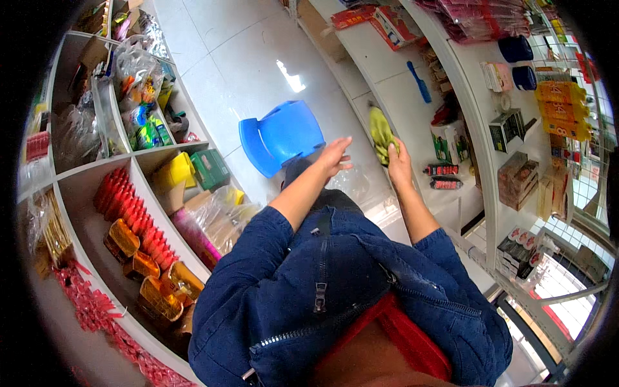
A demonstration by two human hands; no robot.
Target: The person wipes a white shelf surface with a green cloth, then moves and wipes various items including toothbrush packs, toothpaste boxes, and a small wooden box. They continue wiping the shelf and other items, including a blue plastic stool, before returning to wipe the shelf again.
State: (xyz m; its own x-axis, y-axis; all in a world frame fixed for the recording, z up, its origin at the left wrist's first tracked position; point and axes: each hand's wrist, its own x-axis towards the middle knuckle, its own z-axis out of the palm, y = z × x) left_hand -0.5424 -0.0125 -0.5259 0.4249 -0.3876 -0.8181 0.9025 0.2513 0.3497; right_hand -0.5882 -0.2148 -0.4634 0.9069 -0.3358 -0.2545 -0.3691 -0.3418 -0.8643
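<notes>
A crumpled yellow-green cloth (380, 130) is gripped in my right hand (399, 162), beside the edge of the white shelf unit on the right. The cloth's upper end reaches away from me along that edge. My left hand (334, 157) is held out above the floor with its fingers apart and nothing in it. Just beyond it, to the left, a blue plastic stool or chair (290, 133) stands on the tiles, partly overlapped by my dark trouser leg.
White compartments (140, 164) on the left hold red packets, orange packs and a green box (210, 168). Right shelves (476, 145) carry a blue brush-like tool (419, 82), dark tubes (441, 169), small boxes and yellow packs. Clear plastic (350, 181) lies low near my legs.
</notes>
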